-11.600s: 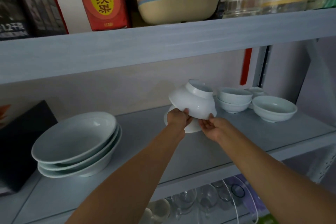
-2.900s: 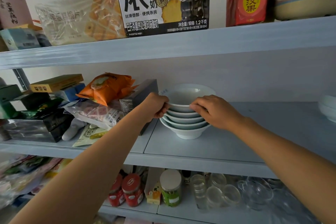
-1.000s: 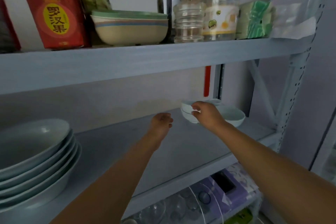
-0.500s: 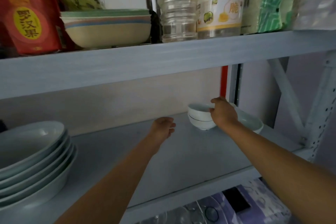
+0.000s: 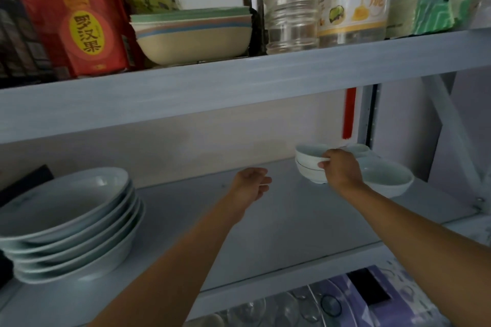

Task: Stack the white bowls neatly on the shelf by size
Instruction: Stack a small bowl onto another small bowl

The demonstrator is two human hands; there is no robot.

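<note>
The right hand point(image 5: 341, 171) closes its fingers over the near rim of a small stack of two white bowls point(image 5: 309, 163) at the back right of the grey shelf point(image 5: 279, 223); whether the stack rests on the shelf or is lifted cannot be told. The hand hides part of a wider white bowl point(image 5: 386, 180) just beside it, and a further small bowl point(image 5: 357, 148) behind shows only its rim. The left hand point(image 5: 251, 184) hovers empty, fingers loosely curled, over bare shelf. A stack of large shallow bowls point(image 5: 71, 223) sits far left, cut off by the frame edge.
</note>
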